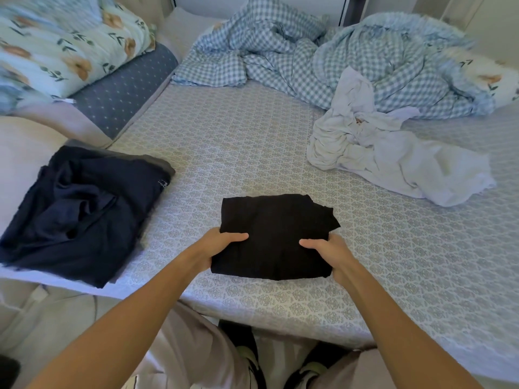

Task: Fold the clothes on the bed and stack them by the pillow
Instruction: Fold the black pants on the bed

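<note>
- The left hand grips the near left edge of the black garment, thumb lying on top and fingers tucked beneath the cloth.
- The right hand grips the near right edge the same way — thumb on top, pointing inward, fingers hidden under the fold.
- The black garment is folded into a compact rectangle and lies on the bed, close to its near edge, between the two hands.
- To the left, well apart from it, a navy pile sits at the bed's left side, loosely folded with a rumpled top, partly over a pale pillow.
- To the far right lies a white garment — crumpled, unfolded, touching the checked duvet heaped behind it.
- At the far left corner a floral pillow rests on a dotted blue cushion.
- Below the bed edge, the person's pale trousers and dark shoes show.
</note>
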